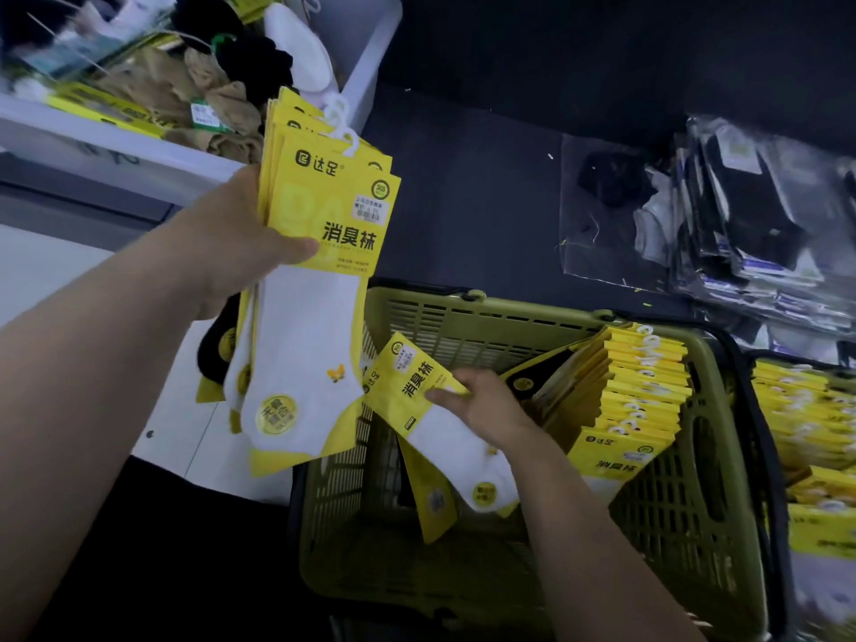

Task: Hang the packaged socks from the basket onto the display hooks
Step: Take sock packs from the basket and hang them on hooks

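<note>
My left hand point(241, 238) grips a fanned stack of yellow-carded white sock packs point(319, 271) by their cards, held up above the left edge of the olive green basket point(463, 312). White plastic hangers stick out at the stack's top. My right hand point(486, 405) pinches a single yellow-carded white sock pack point(417, 410) inside the basket, tilted with its card toward the upper left. A row of more sock packs point(634, 391) stands upright against the basket's right side. No display hooks are in view.
A white bin point(361, 53) with loose beige, black and white socks stands at upper left. Clear-bagged dark socks point(741, 215) lie on the dark surface at right. A second basket with yellow packs point(806, 433) sits at the far right.
</note>
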The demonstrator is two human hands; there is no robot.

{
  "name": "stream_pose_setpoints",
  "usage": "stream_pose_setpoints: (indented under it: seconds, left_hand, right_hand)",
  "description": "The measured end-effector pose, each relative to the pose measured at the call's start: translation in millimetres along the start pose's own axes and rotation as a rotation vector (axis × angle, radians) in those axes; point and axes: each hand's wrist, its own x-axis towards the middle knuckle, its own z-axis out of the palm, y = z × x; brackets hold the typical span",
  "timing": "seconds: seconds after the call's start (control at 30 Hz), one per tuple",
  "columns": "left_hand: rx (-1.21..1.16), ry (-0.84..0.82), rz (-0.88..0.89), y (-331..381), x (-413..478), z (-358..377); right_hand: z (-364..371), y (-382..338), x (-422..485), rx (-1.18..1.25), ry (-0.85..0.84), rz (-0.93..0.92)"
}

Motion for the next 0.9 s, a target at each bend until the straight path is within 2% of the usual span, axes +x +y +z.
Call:
stream_pose_setpoints:
  seconds: [0.13,0.27,0.43,0.57,0.63,0.77,0.9]
  left_hand:
    - [-0.005,-0.002,-0.031,-6.0,-0.6,-15.3]
    - [-0.032,0.028,-0.033,-8.3,-3.5,-20.3]
    - [-0.02,0.027,-0.032,-10.3,-4.2,-20.9]
    - [0.001,0.039,-0.042,-13.7,-2.9,-20.7]
    - [-0.002,0.032,-0.041,-13.6,-1.8,-19.3]
    - [0.004,0.03,-0.043,-11.8,0.0,-12.7]
    - [-0.003,-0.001,-0.05,-10.6,1.8,-8.3]
  right_hand:
    - [-8.4,-4.5,7.1,0.052,-0.005,-0.019]
    - [-1.4,-2.9,15.5,-0.082,-0.214,0.091]
    - [13.9,-22.6,32.6,0.091,-0.088,0.146]
    - [32.5,-38.7,50.2,0.147,0.023,0.044]
    - [39.7,-46.8,56.6,0.082,0.055,-0.02]
    - [44.8,-62.9,66.9,-0.13,-0.076,0.005]
    - [41.9,-66.1,72.7,-0.104,-0.142,0.077]
